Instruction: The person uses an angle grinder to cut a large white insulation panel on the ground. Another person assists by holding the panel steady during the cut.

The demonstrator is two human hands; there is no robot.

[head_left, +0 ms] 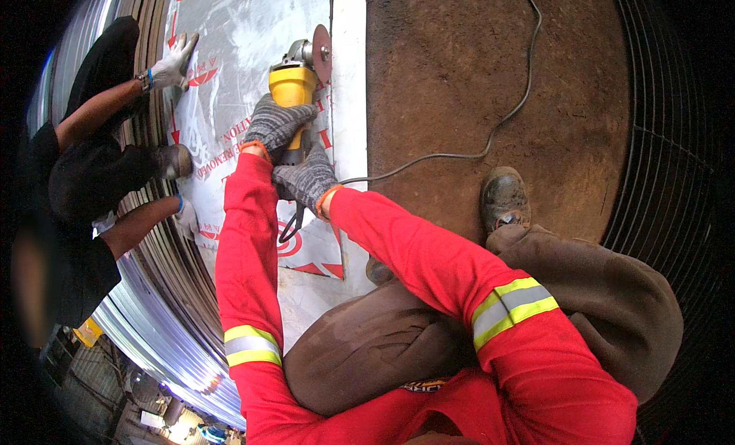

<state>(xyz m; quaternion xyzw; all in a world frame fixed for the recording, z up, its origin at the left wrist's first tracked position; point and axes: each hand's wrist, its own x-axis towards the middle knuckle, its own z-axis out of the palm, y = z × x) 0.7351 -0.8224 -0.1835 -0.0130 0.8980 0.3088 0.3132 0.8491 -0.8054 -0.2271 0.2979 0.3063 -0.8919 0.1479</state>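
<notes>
A yellow angle grinder with a reddish-brown disc is held over a sheet covered in printed protective film. Around its yellow body, my gloved left hand is closed. My right hand, in a matching grey knit glove, grips the rear of the grinder, close to where its cord comes out. The disc stands on edge near the sheet's right border, by a white strip. From this view I cannot tell whether the disc touches the sheet.
At the left, a co-worker's white-gloved hand presses on the sheet; their other gloved hand is lower on its edge. The grinder's cord crosses the brown floor on the right. Stacked long metal sheets lie left. My boot is on the floor.
</notes>
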